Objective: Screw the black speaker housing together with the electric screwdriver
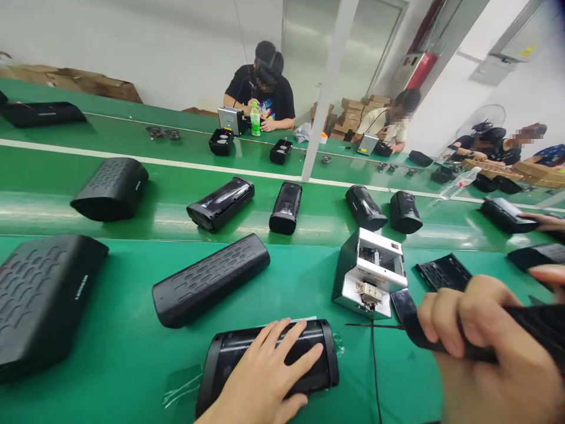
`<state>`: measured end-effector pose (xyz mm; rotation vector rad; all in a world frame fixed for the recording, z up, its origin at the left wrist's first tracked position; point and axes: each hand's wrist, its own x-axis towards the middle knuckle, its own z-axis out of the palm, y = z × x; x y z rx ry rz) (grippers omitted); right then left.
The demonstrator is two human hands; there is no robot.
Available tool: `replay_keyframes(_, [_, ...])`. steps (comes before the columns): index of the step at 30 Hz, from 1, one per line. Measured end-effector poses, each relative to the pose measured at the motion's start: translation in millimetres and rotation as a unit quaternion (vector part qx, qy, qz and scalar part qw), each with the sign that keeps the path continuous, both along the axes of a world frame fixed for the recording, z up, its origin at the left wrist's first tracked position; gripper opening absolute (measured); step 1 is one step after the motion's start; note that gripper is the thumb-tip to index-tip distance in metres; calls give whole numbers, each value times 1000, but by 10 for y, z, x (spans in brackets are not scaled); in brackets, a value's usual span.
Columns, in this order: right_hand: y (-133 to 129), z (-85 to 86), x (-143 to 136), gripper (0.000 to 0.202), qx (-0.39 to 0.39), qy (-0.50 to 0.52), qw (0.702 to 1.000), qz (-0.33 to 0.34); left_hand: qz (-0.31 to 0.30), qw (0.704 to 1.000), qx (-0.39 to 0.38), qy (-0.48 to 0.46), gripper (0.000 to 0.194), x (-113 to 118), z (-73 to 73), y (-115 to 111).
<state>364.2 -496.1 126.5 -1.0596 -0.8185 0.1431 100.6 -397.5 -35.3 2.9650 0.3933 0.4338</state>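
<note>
My left hand lies flat on a glossy black speaker body that rests on its side on the green table at the near edge, fingers spread over its top. My right hand is closed around a long black tool, an electric screwdriver by its look, held level with its end pointing left. That end hangs just right of a small silver screw-feeder box. A black grille cover lies just beyond the speaker body.
A large grilled speaker lies at far left, a flat grille piece right of the box. Several black speaker bodies lie along the green conveyor. Workers sit opposite; another person's hand reaches in at right.
</note>
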Motion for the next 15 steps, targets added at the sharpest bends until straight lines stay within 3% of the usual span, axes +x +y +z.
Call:
replay_keyframes(2, [-16,74,-181,49,-1,23,1000,9,-7,1000,-8,-6,95,-42,-37,-33])
replay_keyframes(4, [1,92,-276,42,-40,-38,998,38,-5,1000,-10,-22,98,-62,-91,-56])
replay_keyframes(7, [49,57,-258,36,-83,-139,980,111,2,999,-13,-34,99,-46,-143,-70])
replay_keyframes(9, [75,35,-214,39,-78,-149,974,150,3,999,-16,-30,99,-27,-141,-73])
replay_keyframes(15, [129,24,-258,37,-87,-127,979,134,3,1000,-26,-17,98,4,-84,-98])
